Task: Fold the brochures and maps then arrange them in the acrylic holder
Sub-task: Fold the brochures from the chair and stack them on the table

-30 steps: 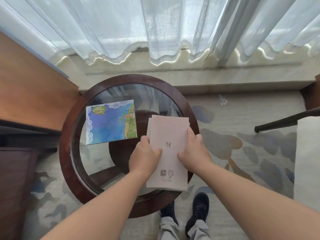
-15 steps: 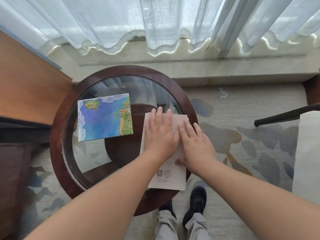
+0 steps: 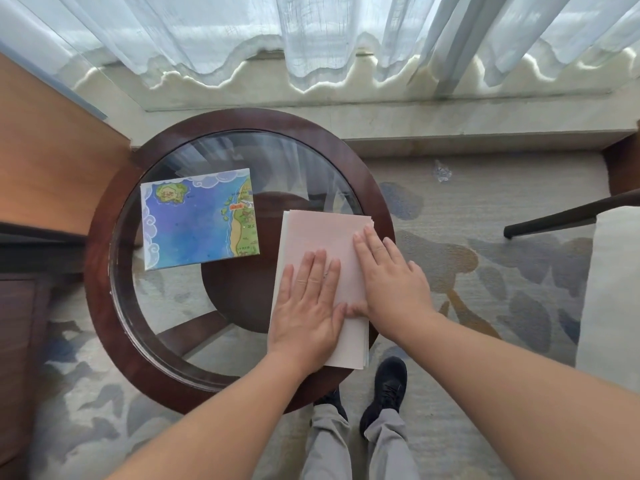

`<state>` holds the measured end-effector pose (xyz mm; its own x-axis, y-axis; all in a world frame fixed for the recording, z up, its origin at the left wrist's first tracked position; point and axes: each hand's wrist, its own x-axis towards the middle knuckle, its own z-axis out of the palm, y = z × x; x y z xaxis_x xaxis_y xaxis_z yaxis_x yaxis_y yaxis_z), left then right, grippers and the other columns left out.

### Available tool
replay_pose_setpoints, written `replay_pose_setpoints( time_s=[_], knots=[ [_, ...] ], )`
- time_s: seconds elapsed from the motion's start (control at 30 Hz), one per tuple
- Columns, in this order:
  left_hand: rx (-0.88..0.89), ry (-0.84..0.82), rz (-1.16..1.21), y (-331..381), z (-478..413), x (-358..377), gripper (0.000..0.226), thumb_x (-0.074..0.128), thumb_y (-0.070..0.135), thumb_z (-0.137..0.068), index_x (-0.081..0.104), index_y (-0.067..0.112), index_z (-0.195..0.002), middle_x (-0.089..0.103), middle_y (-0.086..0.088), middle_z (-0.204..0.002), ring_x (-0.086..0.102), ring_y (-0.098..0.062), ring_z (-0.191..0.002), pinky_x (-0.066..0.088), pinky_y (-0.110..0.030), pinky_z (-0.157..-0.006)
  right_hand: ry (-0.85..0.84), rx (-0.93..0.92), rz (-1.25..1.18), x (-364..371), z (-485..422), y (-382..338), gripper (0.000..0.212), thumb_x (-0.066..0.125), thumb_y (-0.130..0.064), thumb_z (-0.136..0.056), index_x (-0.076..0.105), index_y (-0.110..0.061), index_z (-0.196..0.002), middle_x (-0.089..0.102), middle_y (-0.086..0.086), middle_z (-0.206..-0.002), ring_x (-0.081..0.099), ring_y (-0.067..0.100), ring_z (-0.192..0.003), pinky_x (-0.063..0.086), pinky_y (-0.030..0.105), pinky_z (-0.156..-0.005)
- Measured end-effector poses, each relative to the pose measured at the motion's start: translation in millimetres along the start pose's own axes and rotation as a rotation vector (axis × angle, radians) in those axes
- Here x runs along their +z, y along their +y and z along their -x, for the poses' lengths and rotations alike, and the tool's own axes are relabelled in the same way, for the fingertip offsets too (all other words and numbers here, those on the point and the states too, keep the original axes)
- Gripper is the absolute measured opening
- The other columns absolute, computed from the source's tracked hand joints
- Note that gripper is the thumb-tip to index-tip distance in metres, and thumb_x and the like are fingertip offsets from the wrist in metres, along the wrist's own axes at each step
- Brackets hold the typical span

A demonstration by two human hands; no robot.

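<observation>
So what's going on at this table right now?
A person stands at a round glass-topped table and presses both hands flat on a folded pale pink brochure, apparently to flatten its creases. The left hand covers its lower left part and the right hand lies along its right edge, with the fingers straight. A colourful map lies apart from it to the left on the glass. No acrylic holder is in view.

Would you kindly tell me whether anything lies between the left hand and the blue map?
Nothing visible does. The left hand presses flat on the pale brochure; only the glass of the table lies between it and the blue map.
</observation>
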<state>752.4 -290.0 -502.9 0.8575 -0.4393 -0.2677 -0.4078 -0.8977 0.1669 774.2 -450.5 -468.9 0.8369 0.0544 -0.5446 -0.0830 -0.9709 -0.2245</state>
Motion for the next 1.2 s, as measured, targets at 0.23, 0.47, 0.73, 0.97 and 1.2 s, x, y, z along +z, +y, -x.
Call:
replay_pose_setpoints(
  time_s=[0.23,0.47,0.73,0.97,1.2],
  knots=[
    [0.007,-0.122,-0.079,8,33,7,0.078,0.027,0.060,-0.091,0.021,0.010,-0.152,0.014,-0.020,-0.160,0.011,-0.034,-0.149,0.012,-0.054,-0.115,-0.031,0.015,0.014,-2,-1,-1,0.120,0.070,-0.057,-0.077,-0.019,-0.026,-0.152,-0.025,-0.011,-0.160,-0.003,0.021,-0.150,0.022,0.051,-0.115],
    [-0.075,-0.278,-0.086,23,52,8,0.081,0.010,0.067,-0.091,-0.021,0.023,-0.151,-0.035,-0.012,-0.155,-0.035,-0.030,-0.142,-0.017,-0.052,-0.115,-0.075,0.027,0.012,-5,-1,-6,0.114,0.067,-0.054,-0.082,-0.016,-0.025,-0.153,-0.024,-0.009,-0.160,-0.002,0.024,-0.150,0.017,0.054,-0.117],
    [-0.057,-0.188,0.042,47,3,-74,0.056,0.043,0.049,-0.093,0.035,0.027,-0.143,0.028,-0.003,-0.154,0.025,-0.027,-0.139,0.024,-0.043,-0.111,0.126,0.159,-0.306,-52,61,41,0.080,0.055,-0.045,-0.094,0.011,-0.018,-0.155,0.012,0.002,-0.163,0.015,0.022,-0.148,0.027,0.041,-0.114],
    [0.242,-0.128,0.059,171,-45,-120,0.056,0.047,0.047,-0.094,0.039,0.023,-0.144,0.042,-0.003,-0.146,0.032,-0.023,-0.137,0.028,-0.040,-0.112,0.314,0.459,-0.461,-93,171,152,0.064,0.051,-0.040,-0.096,0.026,-0.018,-0.150,0.034,0.005,-0.151,0.035,0.025,-0.135,0.036,0.040,-0.106],
    [0.448,-0.179,0.059,332,-47,-127,0.058,0.044,0.050,-0.095,0.034,0.025,-0.147,0.043,-0.002,-0.146,0.035,-0.022,-0.137,0.030,-0.041,-0.111,0.395,0.721,-0.600,-78,285,272,0.051,0.049,-0.039,-0.095,0.039,-0.017,-0.141,0.043,0.007,-0.138,0.045,0.028,-0.123,0.043,0.041,-0.095]
  ],
)
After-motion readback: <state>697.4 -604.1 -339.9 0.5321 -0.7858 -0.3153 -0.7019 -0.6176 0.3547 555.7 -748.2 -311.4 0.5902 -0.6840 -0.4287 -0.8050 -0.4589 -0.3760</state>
